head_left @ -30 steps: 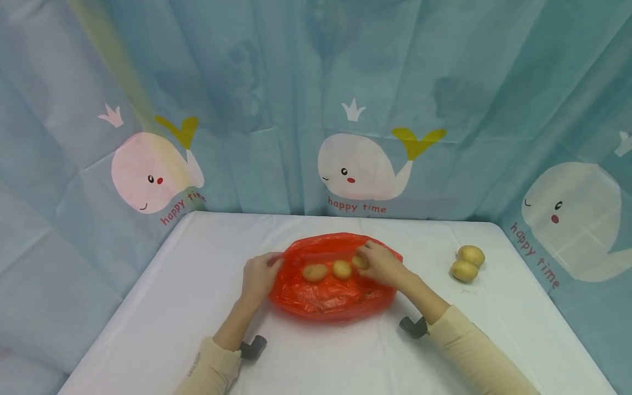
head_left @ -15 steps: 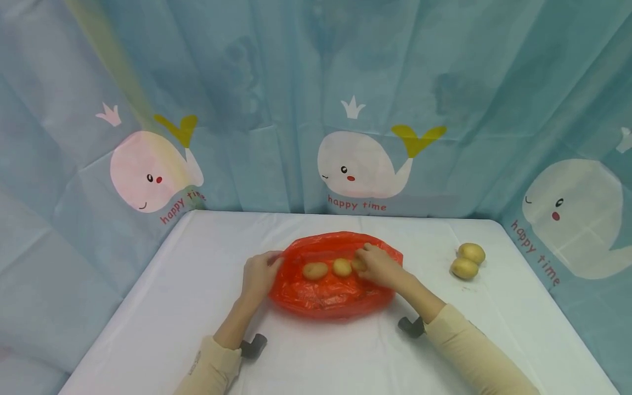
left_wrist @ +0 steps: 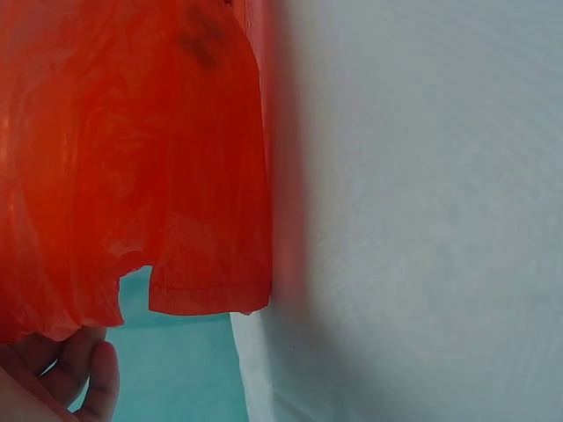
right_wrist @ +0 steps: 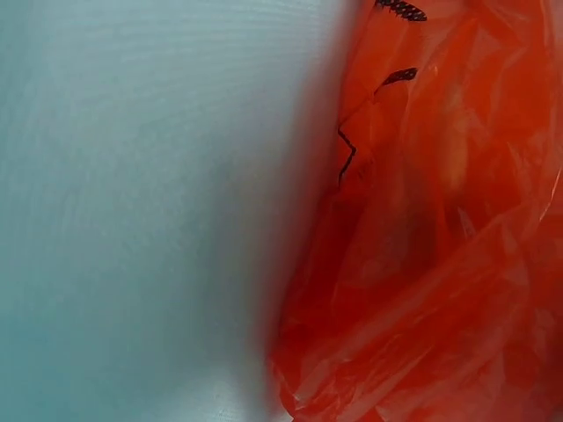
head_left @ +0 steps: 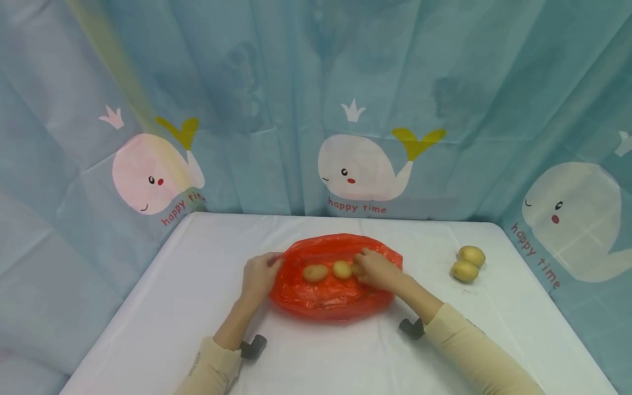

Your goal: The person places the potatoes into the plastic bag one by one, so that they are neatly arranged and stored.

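A red plastic bag point(head_left: 316, 304) lies spread with its mouth open on the table. My left hand point(head_left: 258, 277) pinches the bag's left edge; in the left wrist view the curled fingers point(left_wrist: 103, 378) show at the lower left, under the red film. Inside the bag, one potato point(head_left: 315, 272) lies left of another potato point(head_left: 342, 269). My right hand point(head_left: 380, 269) reaches in from the right, its fingers round a third potato point(head_left: 357, 268), which is partly covered by them. The right wrist view shows crumpled red film point(right_wrist: 440, 290) with black print, and no hand.
Two more potatoes point(head_left: 465, 271) sit together on the white table point(head_left: 494, 329), to the right of the bag. A blue curtain point(head_left: 276, 109) with whale prints stands behind the table and along both sides. Dark wrist mounts point(head_left: 254, 347) stick out below the forearms.
My right hand has sunk slightly deeper into the bag with its potato, which now shows less and sits close to the middle one. My left hand keeps its place on the edge.
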### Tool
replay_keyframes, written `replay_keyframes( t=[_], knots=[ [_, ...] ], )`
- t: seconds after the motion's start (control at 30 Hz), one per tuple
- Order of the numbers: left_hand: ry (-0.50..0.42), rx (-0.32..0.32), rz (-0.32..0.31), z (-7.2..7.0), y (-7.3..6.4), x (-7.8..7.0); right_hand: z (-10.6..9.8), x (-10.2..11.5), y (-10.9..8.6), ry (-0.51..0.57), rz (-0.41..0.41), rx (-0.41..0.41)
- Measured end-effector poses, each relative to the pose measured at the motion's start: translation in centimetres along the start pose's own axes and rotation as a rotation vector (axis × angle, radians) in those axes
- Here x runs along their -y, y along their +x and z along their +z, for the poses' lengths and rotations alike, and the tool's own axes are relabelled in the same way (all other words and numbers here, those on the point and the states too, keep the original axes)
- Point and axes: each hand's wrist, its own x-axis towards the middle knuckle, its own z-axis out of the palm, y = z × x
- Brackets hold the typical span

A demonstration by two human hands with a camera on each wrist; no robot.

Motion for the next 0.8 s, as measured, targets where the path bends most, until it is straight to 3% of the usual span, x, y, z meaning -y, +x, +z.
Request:
replay_keyframes(
  t=[0.4,0.8],
  knots=[
    [0.006,0.015,-0.026,0.0,0.6,-0.1,-0.8,-0.1,0.0,0.027,0.006,-0.010],
    [0.017,0.023,0.008,-0.2,-0.2,-0.2,-4.5,-1.2,-2.2,0.142,0.031,-0.067]
  ],
)
